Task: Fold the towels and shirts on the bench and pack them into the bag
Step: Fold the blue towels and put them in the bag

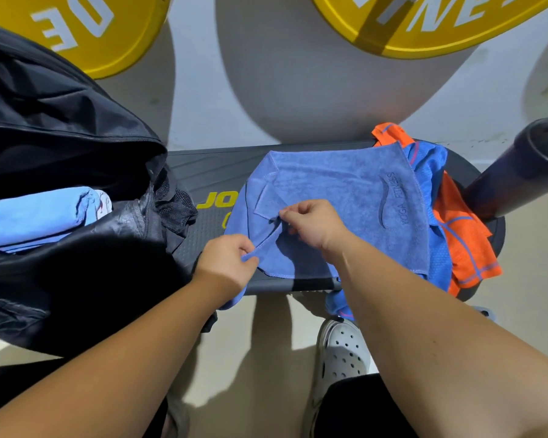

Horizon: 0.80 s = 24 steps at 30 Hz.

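A blue towel [336,191] of matt, soft-napped cloth with a stitched hem covers part of the desk [209,165], whose dark surface looks matt, ribbed at the far side and finely dimpled nearer. At left, a black bag [60,121] of thin, faintly shiny fabric carries a mesh pocket [178,203]. At right, an orange-and-blue shirt [465,245] shows a fine open-knit weave. At the far side, yellow weight plates [86,36] gleam glossy.

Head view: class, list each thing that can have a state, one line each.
Blue towel: spread on the bench, one corner turned over.
Bag: unzipped, folded light blue cloth inside.
Shirts: unfolded, heaped partly under the towel.
Left hand: pinches the towel's edge.
Right hand: pinches the towel's fold.
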Motion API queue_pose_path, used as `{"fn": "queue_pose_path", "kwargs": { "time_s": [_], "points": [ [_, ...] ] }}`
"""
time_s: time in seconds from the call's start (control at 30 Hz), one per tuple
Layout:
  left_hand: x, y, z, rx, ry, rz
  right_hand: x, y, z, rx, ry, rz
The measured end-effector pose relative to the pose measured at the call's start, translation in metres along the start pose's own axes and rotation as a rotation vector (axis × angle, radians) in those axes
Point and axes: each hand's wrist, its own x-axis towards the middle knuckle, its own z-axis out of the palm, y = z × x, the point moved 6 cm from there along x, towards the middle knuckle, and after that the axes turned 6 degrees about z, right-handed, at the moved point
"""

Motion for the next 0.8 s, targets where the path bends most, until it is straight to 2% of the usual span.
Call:
{"fn": "queue_pose_path", "kwargs": {
  "time_s": [0.13, 0.2, 0.33, 0.47, 0.6, 0.67, 0.73, 0.8],
  "points": [
    [0.003, -0.001, -0.003, 0.010, 0.057, 0.060, 0.007, 0.008, -0.008, -0.411, 0.138, -0.010],
    [0.004, -0.003, -0.004, -0.042, 0.060, 0.062, 0.007, 0.005, -0.004, -0.554, 0.171, -0.121],
    [0.008, -0.008, -0.004, -0.177, 0.043, 0.042, 0.007, -0.001, 0.013, -0.713, 0.030, -0.389],
    [0.009, -0.015, -0.004, -0.185, 0.049, 0.017, 0.013, 0.008, 0.019, -0.844, -0.047, -0.393],
    [0.009, -0.024, -0.004, -0.199, 0.027, -0.041, 0.014, 0.006, 0.017, -0.838, 0.010, -0.399],
    [0.008, -0.025, -0.005, -0.253, 0.022, -0.065, 0.015, 0.005, 0.013, -0.756, 0.029, -0.366],
    [0.007, -0.025, -0.006, -0.253, 0.014, -0.078, 0.016, 0.007, 0.006, -0.563, 0.038, -0.274],
    [0.006, -0.026, -0.006, -0.159, -0.038, -0.073, 0.014, 0.006, -0.004, -0.250, 0.082, -0.170]
  ]
}}
